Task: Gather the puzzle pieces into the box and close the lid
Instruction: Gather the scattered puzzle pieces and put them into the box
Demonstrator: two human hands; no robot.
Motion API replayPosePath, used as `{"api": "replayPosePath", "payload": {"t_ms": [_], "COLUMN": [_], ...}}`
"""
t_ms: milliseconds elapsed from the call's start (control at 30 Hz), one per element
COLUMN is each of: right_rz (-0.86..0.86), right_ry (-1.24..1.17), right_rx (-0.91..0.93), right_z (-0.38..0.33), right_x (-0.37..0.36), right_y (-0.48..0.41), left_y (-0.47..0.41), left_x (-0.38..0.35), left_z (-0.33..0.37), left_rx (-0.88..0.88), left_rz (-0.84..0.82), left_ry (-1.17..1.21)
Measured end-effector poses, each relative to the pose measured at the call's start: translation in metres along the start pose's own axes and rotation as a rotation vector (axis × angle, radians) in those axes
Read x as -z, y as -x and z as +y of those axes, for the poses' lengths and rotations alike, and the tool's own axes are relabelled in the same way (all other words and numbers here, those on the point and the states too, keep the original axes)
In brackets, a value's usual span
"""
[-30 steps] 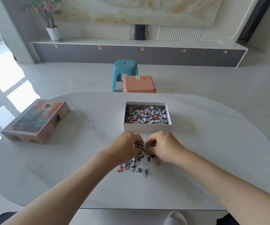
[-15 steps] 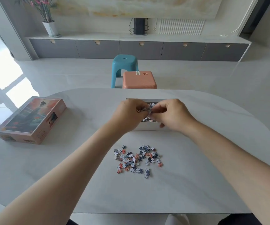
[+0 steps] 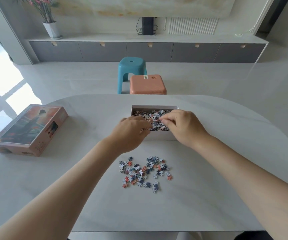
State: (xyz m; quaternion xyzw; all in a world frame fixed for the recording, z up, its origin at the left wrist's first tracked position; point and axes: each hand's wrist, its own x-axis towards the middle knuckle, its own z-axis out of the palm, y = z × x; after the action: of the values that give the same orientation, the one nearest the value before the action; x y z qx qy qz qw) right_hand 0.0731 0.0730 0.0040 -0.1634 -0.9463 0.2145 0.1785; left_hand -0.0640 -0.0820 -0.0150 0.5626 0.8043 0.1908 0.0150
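A white open box (image 3: pixel 154 107) sits mid-table, filled with small blue, white and orange puzzle pieces (image 3: pixel 154 115). Both my hands are low over its front half. My left hand (image 3: pixel 131 130) lies at the box's front left corner with its fingers stretched toward the pieces inside. My right hand (image 3: pixel 183 127) has its fingers curled, and thumb and fingertips pinch pieces just above the heap. A loose scatter of puzzle pieces (image 3: pixel 144 172) lies on the table in front of the box. The printed pink lid (image 3: pixel 30 129) rests at the table's left end.
The oval white table (image 3: pixel 226 153) ends close to me and curves away on both sides. Behind its far edge stand an orange stool (image 3: pixel 147 86) and a blue stool (image 3: pixel 132 66). A long grey cabinet (image 3: pixel 139 51) and a potted plant (image 3: pixel 51 28) line the wall.
Both hands lifted a pinch of pieces from the loose scatter, carried it forward over the box and have now dropped lower into it. The left hand's fingers have spread out.
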Motion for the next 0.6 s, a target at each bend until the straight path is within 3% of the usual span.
{"api": "replayPosePath", "payload": {"t_ms": [133, 300, 367, 467, 600], "right_rz": [-0.234, 0.01, -0.146, -0.5, -0.607], "right_ry": [0.064, 0.064, 0.024, 0.12, 0.196], "right_rx": [0.064, 0.21, 0.205, 0.083, 0.028], "right_z": [0.0, -0.009, -0.019, -0.031, -0.036], "right_x": [-0.001, 0.0, -0.003, -0.014, -0.023], "right_y": [0.007, 0.023, 0.035, 0.056, 0.072], "left_y": [0.014, 0.039, 0.052, 0.071, 0.092], "left_x": [-0.004, 0.006, 0.014, 0.015, 0.001], "left_z": [0.0, 0.007, 0.014, 0.019, 0.018], "left_rx": [-0.036, -0.109, -0.122, -0.008, 0.163], "left_rz": [-0.075, 0.056, 0.07, -0.099, -0.32], "left_ry": [-0.089, -0.1, -0.094, -0.15, -0.209]}}
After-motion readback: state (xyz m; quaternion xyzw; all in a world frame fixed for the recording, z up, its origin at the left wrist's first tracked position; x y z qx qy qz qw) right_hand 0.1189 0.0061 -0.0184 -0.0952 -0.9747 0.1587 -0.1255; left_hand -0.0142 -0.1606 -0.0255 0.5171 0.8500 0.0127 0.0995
